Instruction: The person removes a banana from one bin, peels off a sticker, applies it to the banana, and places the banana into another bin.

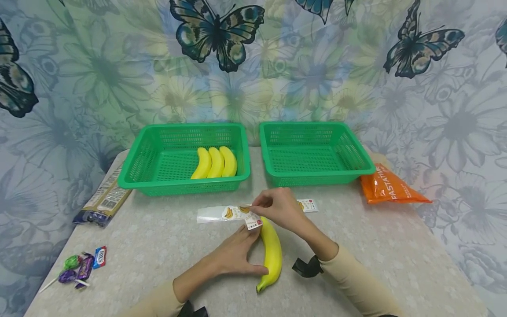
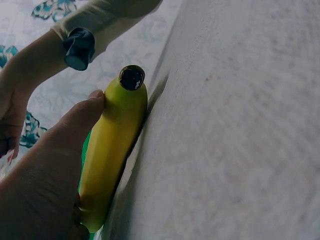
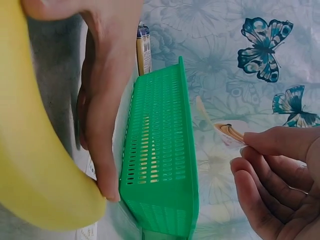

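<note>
Yellow banana (image 1: 271, 253), green baskets (image 1: 166, 180)

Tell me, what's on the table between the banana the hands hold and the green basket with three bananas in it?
In the head view, a clear sticker strip with banana pictures lies between the held banana and that basket.
</note>
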The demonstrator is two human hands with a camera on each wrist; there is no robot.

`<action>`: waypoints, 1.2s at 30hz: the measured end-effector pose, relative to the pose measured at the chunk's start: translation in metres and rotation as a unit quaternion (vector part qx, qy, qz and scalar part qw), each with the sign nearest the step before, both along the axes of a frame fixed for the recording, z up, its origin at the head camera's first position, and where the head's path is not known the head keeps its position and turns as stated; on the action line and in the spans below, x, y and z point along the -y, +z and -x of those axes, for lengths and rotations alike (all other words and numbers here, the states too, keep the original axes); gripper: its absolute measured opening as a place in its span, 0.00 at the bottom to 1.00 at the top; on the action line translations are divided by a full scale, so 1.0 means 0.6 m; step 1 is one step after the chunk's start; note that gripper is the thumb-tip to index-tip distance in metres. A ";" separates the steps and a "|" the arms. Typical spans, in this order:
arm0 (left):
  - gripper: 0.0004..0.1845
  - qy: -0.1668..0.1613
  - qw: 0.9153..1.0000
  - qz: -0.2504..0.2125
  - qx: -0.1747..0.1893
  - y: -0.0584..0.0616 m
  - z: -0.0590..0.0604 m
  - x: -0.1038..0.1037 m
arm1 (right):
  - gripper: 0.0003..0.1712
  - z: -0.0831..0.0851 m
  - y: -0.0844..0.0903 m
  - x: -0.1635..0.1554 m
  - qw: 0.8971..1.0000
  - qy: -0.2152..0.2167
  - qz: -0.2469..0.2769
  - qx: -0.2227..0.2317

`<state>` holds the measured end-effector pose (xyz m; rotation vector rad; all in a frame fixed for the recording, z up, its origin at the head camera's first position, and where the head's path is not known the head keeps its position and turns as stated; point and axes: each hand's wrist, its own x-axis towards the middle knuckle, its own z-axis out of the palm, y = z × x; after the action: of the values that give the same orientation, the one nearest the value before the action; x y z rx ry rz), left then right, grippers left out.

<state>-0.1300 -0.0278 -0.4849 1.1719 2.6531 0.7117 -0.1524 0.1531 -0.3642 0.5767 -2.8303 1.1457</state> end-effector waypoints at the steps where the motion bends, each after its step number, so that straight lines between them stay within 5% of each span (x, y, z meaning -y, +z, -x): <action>1: 0.65 -0.001 1.000 0.000 -0.002 -0.001 0.000 0.000 | 0.03 -0.003 -0.001 -0.003 1.000 -0.004 0.005 0.002; 6: 0.62 -0.003 1.000 -0.006 -0.017 0.000 -0.001 0.001 | 0.04 -0.020 -0.013 -0.021 0.999 -0.019 0.030 0.019; 15: 0.62 0.002 1.000 0.004 0.017 0.001 -0.003 0.000 | 0.06 -0.051 -0.075 -0.062 0.992 -0.053 0.066 0.094; 36: 0.62 0.013 1.000 0.013 0.022 0.004 -0.007 -0.002 | 0.06 -0.083 -0.120 -0.078 0.988 -0.087 0.053 0.114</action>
<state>-0.1258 -0.0269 -0.4826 1.1049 2.6368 0.6974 -0.1028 0.1998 -0.4360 0.1979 -2.9060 1.3982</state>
